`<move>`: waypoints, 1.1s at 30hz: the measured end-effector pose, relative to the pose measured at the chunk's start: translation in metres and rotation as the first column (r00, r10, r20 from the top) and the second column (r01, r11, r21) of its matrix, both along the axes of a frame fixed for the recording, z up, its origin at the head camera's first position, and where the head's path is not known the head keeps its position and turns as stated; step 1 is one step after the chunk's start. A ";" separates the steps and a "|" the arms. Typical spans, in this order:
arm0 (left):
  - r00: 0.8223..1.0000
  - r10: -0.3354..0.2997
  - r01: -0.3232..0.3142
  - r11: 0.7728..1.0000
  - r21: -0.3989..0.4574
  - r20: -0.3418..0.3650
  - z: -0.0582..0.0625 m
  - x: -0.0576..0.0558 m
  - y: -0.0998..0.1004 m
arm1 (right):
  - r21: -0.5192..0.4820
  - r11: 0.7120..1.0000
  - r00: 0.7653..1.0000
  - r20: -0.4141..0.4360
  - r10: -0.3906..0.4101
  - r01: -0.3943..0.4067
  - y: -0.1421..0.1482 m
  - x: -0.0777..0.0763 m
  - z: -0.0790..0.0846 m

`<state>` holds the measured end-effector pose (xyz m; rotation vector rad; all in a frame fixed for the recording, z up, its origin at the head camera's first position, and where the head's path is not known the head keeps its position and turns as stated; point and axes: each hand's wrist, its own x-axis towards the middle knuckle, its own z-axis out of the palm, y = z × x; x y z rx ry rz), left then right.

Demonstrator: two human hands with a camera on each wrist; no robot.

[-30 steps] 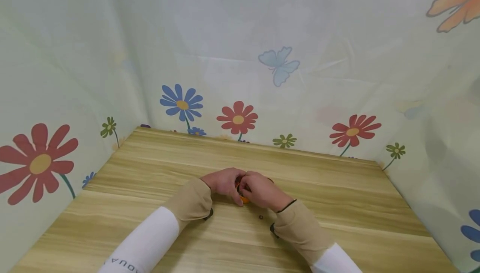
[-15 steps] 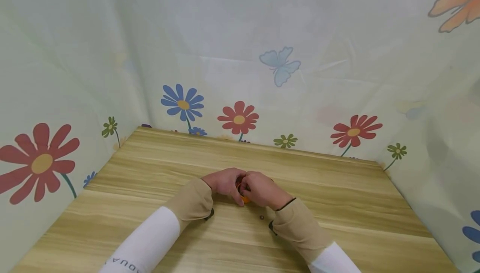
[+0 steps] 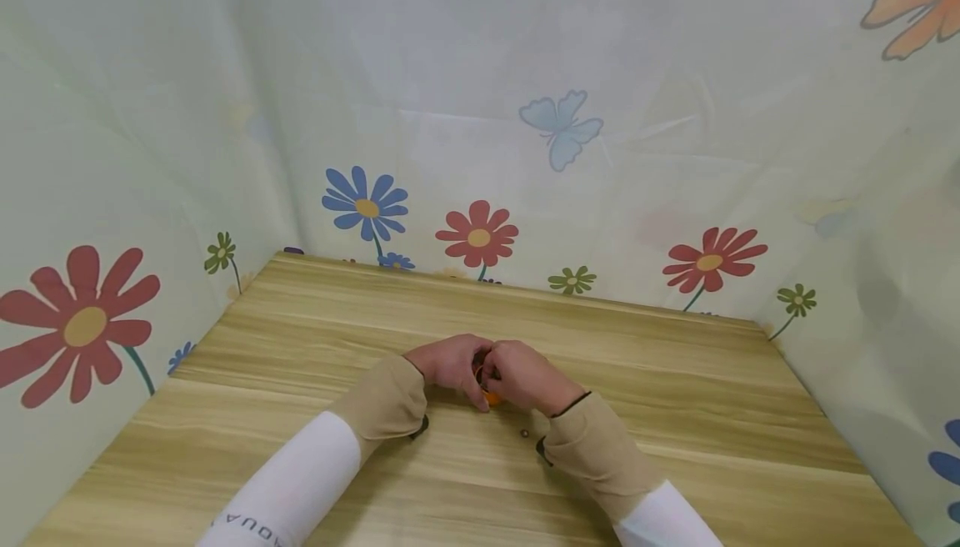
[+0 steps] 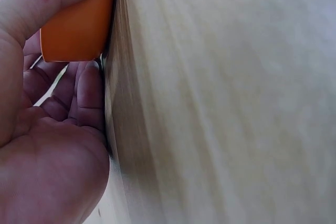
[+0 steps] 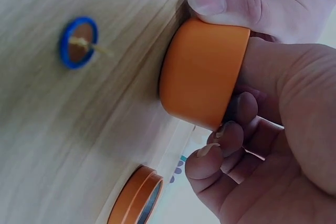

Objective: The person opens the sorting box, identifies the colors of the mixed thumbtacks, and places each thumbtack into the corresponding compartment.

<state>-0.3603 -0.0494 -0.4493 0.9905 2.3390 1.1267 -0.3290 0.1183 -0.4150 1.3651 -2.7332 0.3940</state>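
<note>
A small, round-walled orange container [image 5: 202,72] stands on the table between my hands. My left hand [image 3: 452,362] holds it, the thumb along its outer wall in the right wrist view and the fingers curled around the far side. In the left wrist view the same orange container [image 4: 79,30] shows under the left thumb. My right hand [image 3: 525,376] is at the container's open top, its thumb reaching inside and other fingers curled at the rim. Whatever its fingertips touch in there is hidden.
A small brown disc with a blue rim and a yellowish strand [image 5: 79,42] lies on the wooden table [image 3: 315,464], nearer the person. An orange lid-like ring piece [image 5: 134,195] lies beyond the container. Flower-printed cloth [image 3: 420,138] encloses the table's back and sides.
Both hands stay at the orange container, with only slight movement of the right hand. The view has shifted a little.
</note>
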 end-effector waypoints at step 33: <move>1.000 -0.018 0.018 1.000 -0.001 -0.026 -0.004 -0.004 -0.002 | -0.016 1.000 0.998 0.062 0.016 -0.015 0.002 -0.001 0.002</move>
